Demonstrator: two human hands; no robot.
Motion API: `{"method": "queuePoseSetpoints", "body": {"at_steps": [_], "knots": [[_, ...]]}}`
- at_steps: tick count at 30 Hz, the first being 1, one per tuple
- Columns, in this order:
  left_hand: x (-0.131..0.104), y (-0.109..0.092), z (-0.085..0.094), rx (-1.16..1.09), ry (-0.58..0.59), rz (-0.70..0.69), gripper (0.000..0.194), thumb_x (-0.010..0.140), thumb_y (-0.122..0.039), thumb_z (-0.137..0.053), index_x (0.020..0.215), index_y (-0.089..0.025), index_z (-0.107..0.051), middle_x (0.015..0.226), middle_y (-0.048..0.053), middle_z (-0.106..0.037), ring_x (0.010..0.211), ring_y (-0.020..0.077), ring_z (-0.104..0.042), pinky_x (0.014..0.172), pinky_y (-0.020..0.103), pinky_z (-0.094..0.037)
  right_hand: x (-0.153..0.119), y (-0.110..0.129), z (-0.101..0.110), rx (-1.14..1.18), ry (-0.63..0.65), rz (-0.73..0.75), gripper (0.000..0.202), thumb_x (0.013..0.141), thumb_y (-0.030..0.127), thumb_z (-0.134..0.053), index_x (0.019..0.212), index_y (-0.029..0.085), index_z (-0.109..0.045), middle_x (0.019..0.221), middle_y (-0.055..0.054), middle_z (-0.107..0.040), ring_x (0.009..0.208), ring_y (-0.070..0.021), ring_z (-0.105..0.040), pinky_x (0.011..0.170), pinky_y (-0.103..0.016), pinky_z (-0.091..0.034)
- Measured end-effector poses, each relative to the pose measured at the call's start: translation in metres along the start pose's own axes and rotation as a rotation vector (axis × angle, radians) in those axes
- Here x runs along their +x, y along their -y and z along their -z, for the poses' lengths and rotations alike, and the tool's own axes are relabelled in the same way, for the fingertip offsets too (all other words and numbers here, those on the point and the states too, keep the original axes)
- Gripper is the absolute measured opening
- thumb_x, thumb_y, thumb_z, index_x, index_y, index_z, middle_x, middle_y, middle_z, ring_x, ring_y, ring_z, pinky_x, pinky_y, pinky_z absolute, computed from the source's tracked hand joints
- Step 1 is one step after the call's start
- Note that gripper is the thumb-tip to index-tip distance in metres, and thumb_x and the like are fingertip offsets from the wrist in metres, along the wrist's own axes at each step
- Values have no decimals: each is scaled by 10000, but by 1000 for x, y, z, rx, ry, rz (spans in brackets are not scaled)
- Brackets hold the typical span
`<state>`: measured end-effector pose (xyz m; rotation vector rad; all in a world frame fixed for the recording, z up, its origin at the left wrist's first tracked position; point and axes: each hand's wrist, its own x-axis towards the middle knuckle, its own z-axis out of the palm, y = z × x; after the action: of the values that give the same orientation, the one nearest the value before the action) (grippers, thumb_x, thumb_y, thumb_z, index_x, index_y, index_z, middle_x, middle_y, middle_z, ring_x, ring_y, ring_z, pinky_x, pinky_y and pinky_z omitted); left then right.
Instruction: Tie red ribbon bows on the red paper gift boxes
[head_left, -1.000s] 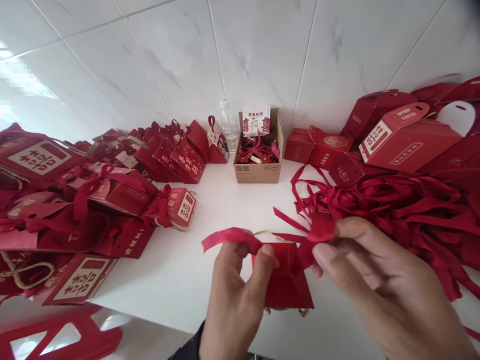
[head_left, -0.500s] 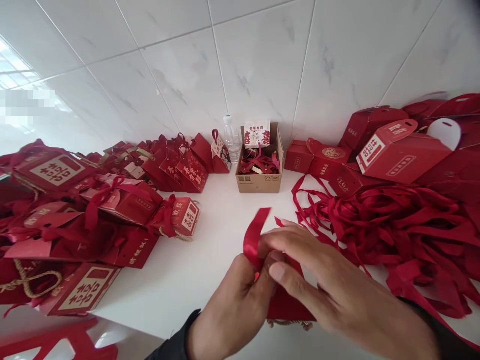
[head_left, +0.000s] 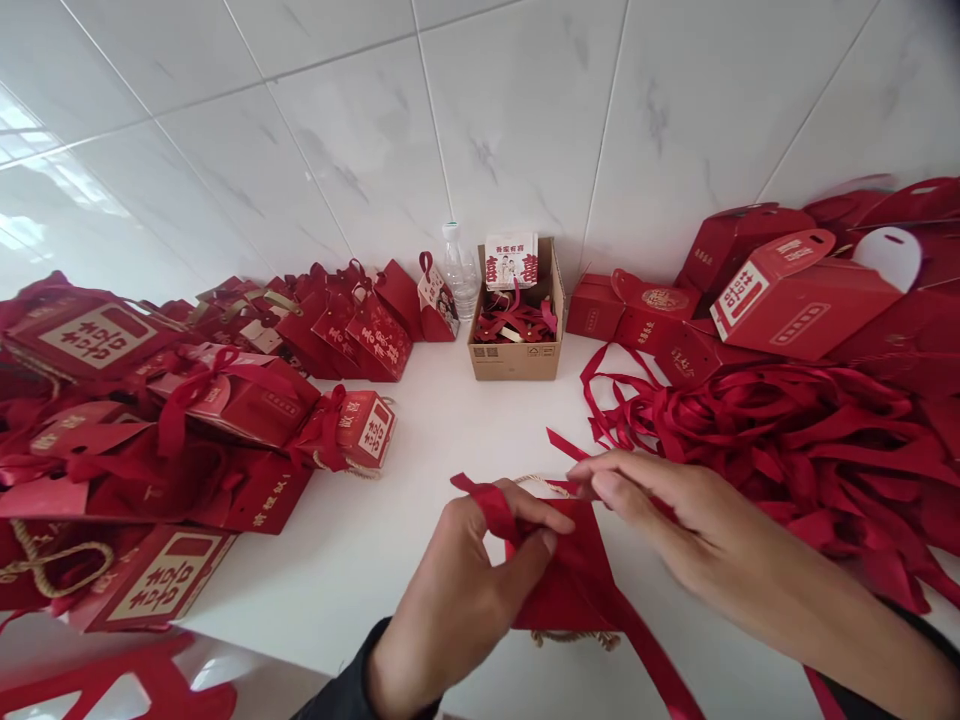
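Observation:
A small red gift box (head_left: 574,560) stands on the white table in front of me, with twisted cord along its near edge and a cord loop behind it. My left hand (head_left: 480,580) is closed at the box's left side, with a red ribbon (head_left: 491,508) looped over its fingers and held by thumb and forefinger. One ribbon length trails across the box toward the lower right. My right hand (head_left: 675,540) hovers at the box's far right corner, thumb and forefinger stretched out beside another ribbon strip. Its other fingers are partly hidden.
Loose red ribbon (head_left: 795,450) lies heaped on the right, below stacked red boxes (head_left: 810,300). Ribbon-tied boxes (head_left: 240,400) crowd the left. Near the tiled wall stand a cardboard box (head_left: 516,363) and a clear bottle (head_left: 459,275). A red stool (head_left: 112,680) shows lower left.
My hands have moved apart, uncovering the top of the box. The upright ribbon end has folded down over my left hand, and a ribbon length now trails toward the lower right.

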<state>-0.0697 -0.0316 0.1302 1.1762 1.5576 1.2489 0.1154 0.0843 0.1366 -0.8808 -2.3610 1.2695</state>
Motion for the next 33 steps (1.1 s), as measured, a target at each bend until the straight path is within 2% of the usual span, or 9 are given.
{"method": "queuePoseSetpoints", "body": {"at_steps": [4, 6, 9, 13, 18, 21, 29, 31, 33], "knots": [[0, 13, -8, 478, -122, -602, 376, 978, -4, -518, 1185, -219, -747, 995, 52, -789, 886, 163, -738, 853, 256, -596, 14, -13, -16, 162, 165, -20, 363, 1086, 557, -474, 1250, 338, -712, 1223, -22, -766, 1181, -245, -702, 958, -367, -576], [-1, 18, -9, 561, -167, -704, 409, 960, 25, -532, 1248, -215, -697, 1051, 52, -770, 926, 146, -736, 860, 224, -602, 16, -16, -19, 224, 241, -22, 320, 1080, 538, -507, 1228, 342, -713, 1163, -1, -767, 1101, -229, -708, 925, -367, -574], [-4, 21, -10, 572, -275, -611, 373, 912, 31, -599, 1160, -239, -671, 1041, 14, -746, 957, 127, -739, 849, 181, -598, 13, -16, -18, 229, 243, -60, 317, 1073, 560, -499, 1083, 328, -715, 995, 20, -746, 921, -213, -688, 780, -350, -569], [-7, 25, -10, 543, -369, -550, 245, 886, -16, -649, 980, -242, -627, 894, -38, -698, 805, 99, -719, 744, 156, -585, 7, -10, -16, 224, 133, -108, 307, 1059, 555, -493, 1033, 330, -700, 911, 20, -713, 798, -195, -653, 682, -318, -565], [-11, 30, -13, 503, -358, -534, 212, 921, -53, -659, 1009, -246, -658, 906, -39, -705, 806, 84, -715, 743, 144, -576, 4, -5, -21, 302, -1, -133, 336, 1029, 557, -504, 928, 300, -694, 744, 2, -643, 639, -186, -589, 579, -303, -551], [-13, 30, -16, 460, -355, -514, 201, 933, -68, -687, 1028, -246, -688, 919, -39, -720, 811, 75, -724, 745, 126, -574, 2, -4, -24, 266, -80, -133, 334, 1034, 565, -494, 940, 300, -675, 720, 11, -610, 595, -173, -544, 531, -281, -518], [-29, 35, -12, 471, -399, -478, 195, 951, -110, -706, 1079, -242, -771, 893, -28, -795, 782, 91, -758, 760, 136, -592, -10, 1, -16, 115, -203, -37, 253, 1045, 540, -569, 1007, 323, -693, 882, 27, -706, 759, -148, -649, 628, -198, -543], [-38, 37, -9, 500, -380, -425, 204, 949, -104, -693, 1065, -255, -766, 889, -31, -789, 762, 96, -751, 719, 149, -585, -14, -1, -10, 83, -243, -54, 263, 1029, 558, -587, 1010, 325, -706, 769, 34, -680, 654, -146, -628, 588, -213, -541], [-47, 39, -7, 496, -383, -328, 169, 959, -119, -661, 950, -264, -749, 817, -46, -755, 700, 100, -709, 676, 171, -562, -18, -6, -3, 51, -278, -84, 297, 1011, 591, -594, 987, 320, -713, 659, 45, -624, 524, -139, -553, 502, -229, -507]]}}
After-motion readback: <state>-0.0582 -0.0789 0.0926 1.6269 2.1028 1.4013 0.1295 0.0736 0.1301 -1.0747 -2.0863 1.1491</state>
